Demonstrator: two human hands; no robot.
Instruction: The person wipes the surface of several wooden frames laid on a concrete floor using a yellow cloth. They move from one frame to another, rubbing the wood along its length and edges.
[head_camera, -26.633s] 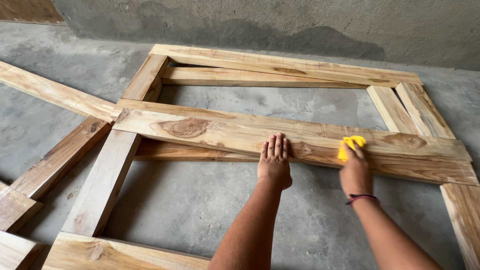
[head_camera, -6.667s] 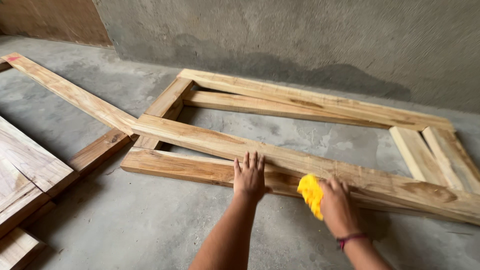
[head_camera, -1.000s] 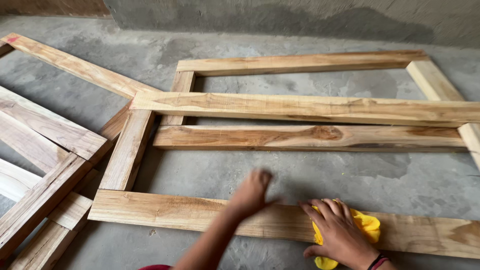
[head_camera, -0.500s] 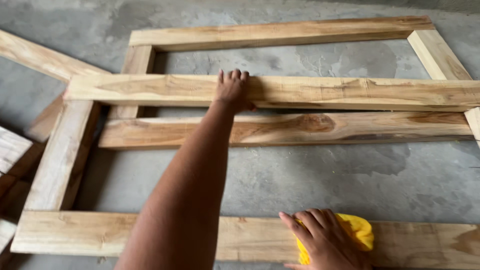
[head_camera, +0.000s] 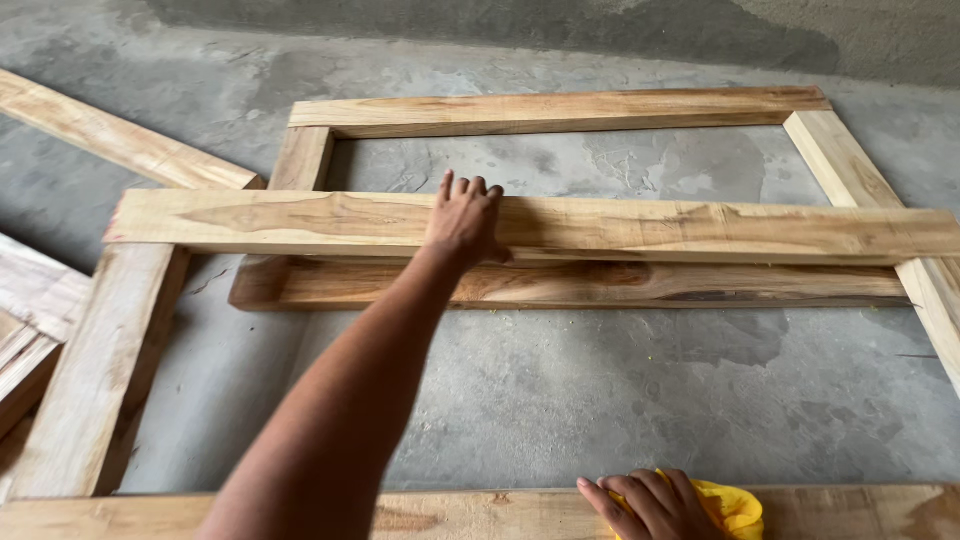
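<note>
Left hand (head_camera: 466, 215) is lying flat, fingers spread and released, on a long pale plank (head_camera: 520, 226) with darker grain streaks, which is resting crosswise over the wooden frame (head_camera: 560, 110) on the concrete floor (head_camera: 600, 390). Right hand (head_camera: 655, 505) is pressing a crumpled yellow cloth (head_camera: 735, 510) onto the frame's near rail (head_camera: 480, 515), fingers curled over it.

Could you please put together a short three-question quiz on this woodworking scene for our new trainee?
1. True or false: the left hand lies flat on the loose plank laid across the wooden frame.
2. What does the right hand press on the near plank? A) hammer B) yellow cloth C) saw
3. What kind of floor lies under the frame?

Key: 1 true; 2 B; 3 bare grey concrete.
</note>
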